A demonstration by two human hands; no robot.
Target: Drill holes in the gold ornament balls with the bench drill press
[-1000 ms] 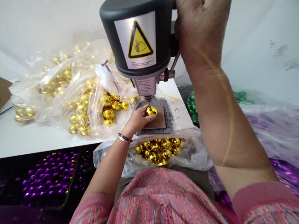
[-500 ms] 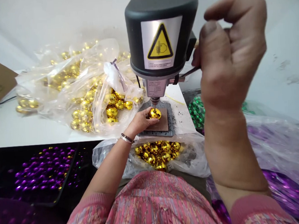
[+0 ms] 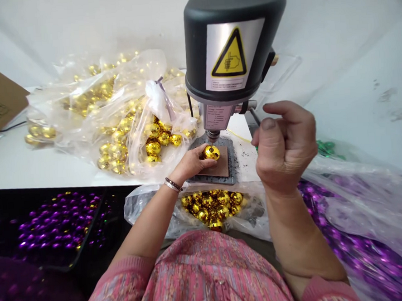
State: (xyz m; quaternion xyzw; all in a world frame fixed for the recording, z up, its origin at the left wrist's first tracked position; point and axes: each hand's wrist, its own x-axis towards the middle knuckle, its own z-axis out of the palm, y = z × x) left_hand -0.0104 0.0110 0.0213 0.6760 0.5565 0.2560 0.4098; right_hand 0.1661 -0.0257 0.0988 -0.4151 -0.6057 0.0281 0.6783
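Note:
My left hand (image 3: 193, 162) pinches a shiny gold faceted ball (image 3: 211, 152) between thumb and fingers. The ball rests on a brown board (image 3: 222, 166) laid over the dark base (image 3: 232, 162) of a drill press (image 3: 235, 39). The drill bit (image 3: 212, 143) comes down at the ball's top, where a dark spot shows; how deep it sits I cannot tell. To the right of the machine, my right hand (image 3: 285, 145) is curled round the feed lever (image 3: 254, 117), whose end is hidden by the fingers.
Clear plastic bags (image 3: 117, 124) of gold balls crowd the white table (image 3: 69, 170). An open bag of gold balls (image 3: 213, 209) lies before my lap. Purple balls (image 3: 58, 222) fill a dark tray at left; bagged purple pieces (image 3: 363, 249) lie right. A cardboard box (image 3: 0, 99) stands far left.
My right hand has come down and slightly left with the lever. The left hand still holds the gold ball beneath the bit. The view has shifted a little.

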